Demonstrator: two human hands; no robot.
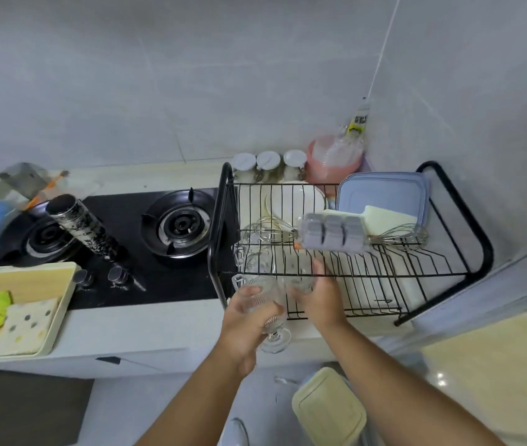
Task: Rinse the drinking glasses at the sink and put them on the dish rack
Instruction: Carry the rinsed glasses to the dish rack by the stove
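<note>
The left hand (242, 328) has its grip curled round a clear ribbed stemmed glass (265, 312), its foot tilted toward the lower centre of the frame, just in front of the black wire dish rack (384, 278). Just beside it, the right hand (320, 300) grips a second clear glass (297, 278) at the rack's front edge. More clear glasses (249, 244) sit behind, on the rack's left side. Left of the rack, a black gas hob (133, 252) lies in the white surface (159, 326).
</note>
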